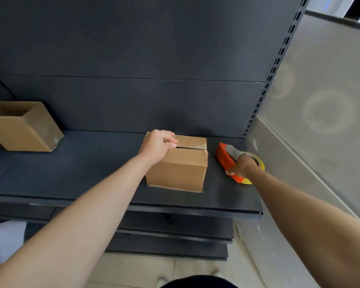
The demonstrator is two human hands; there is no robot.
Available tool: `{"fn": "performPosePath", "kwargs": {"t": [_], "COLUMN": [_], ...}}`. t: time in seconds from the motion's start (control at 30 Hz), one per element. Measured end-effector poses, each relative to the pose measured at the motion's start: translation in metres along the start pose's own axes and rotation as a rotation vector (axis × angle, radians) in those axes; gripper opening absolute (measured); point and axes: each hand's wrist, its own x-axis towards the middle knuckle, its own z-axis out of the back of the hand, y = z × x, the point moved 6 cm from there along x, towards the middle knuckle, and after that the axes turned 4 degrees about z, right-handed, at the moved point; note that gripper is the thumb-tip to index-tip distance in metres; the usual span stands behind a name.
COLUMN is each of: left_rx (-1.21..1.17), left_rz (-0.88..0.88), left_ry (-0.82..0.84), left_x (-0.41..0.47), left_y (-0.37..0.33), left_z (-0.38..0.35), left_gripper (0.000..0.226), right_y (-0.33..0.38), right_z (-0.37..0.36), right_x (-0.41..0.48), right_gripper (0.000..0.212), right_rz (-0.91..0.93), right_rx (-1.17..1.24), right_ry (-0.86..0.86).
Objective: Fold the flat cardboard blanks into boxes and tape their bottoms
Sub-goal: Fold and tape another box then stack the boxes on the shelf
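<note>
The left hand [158, 145] is curling its fingers over the top of the box [179, 171], thumb lying by the seam, holding the flaps down. The right hand [244, 165] is grasping the orange tape dispenser [224, 156], which is resting on the shelf [92, 173] just right of the box. The box is standing mid-shelf, its flaps meeting with a slight gap and no tape showing across them. Folding looks finished and taping is starting: next the dispenser needs lifting to the seam's end and drawing along it while the flaps are being pinned flat. Farther left, a second box [27, 129] is sitting with one end open.
</note>
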Motion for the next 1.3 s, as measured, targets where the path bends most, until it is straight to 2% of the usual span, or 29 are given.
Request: {"fn": "performPosePath", "kwargs": {"t": [0.1,0.2,0.23,0.33,0.4,0.47,0.53,0.67,0.8,0.87,0.97,1.03,1.1,1.17,1.3], "left_rx": [-0.008,-0.021,-0.022,-0.024,-0.031,-0.061,-0.099,-0.067,-0.057,-0.188,-0.608,-0.776,-0.836,-0.858,-0.857], "left_rz": [0.016,0.027,0.027,0.022,0.016,0.014,0.018,0.0,-0.008,0.014,0.089,0.169,0.232,0.231,0.139], "left_ry": [-0.022,-0.04,-0.044,-0.046,-0.035,-0.023,-0.017,0.005,0.056,0.064,0.051,0.126,0.231,0.257,0.201], "left_x": [-0.001,-0.003,-0.003,-0.003,-0.002,-0.001,-0.001,-0.001,-0.007,-0.011,-0.016,-0.018,-0.02,-0.021,-0.018], "left_y": [0.001,0.001,0.001,0.002,0.003,0.006,0.007,0.008,0.006,0.002,-0.001,-0.001,-0.002,-0.007,-0.01], "left_z": [0.0,-0.001,-0.001,-0.001,-0.002,-0.003,-0.003,0.0,0.003,0.011,0.024,0.024,0.021,0.023,0.029], "left_gripper": [0.016,0.017,0.017,0.017,0.016,0.016,0.016,0.019,0.024,0.025,0.044,0.061,0.073,0.068,0.026], "right_y": [-0.005,-0.001,-0.002,0.01,0.025,0.042,0.064,0.099,0.106,0.108,0.114,0.119,0.123,0.124,0.129], "right_z": [-0.003,0.02,0.031,0.065,0.091,0.111,0.121,0.112,0.099,0.1,0.104,0.104,0.104,0.105,0.104], "right_x": [0.004,-0.002,-0.003,-0.019,-0.037,-0.055,-0.072,-0.087,-0.087,-0.086,-0.089,-0.092,-0.095,-0.095,-0.095], "right_gripper": [0.086,0.056,0.042,0.007,0.016,0.03,0.039,0.043,0.044,0.047,0.047,0.044,0.04,0.04,0.046], "right_rz": [-0.015,0.054,0.058,0.169,0.247,0.313,0.376,0.425,0.386,0.383,0.398,0.398,0.384,0.376,0.376], "right_rx": [-0.026,-0.017,0.069,0.499,0.722,0.824,0.865,0.935,0.936,0.899,0.827,0.807,0.794,0.777,0.75], "right_ry": [0.091,-0.073,-0.132,-0.153,-0.194,-0.225,-0.189,-0.03,-0.019,-0.03,-0.048,-0.067,-0.086,-0.092,-0.078]}}
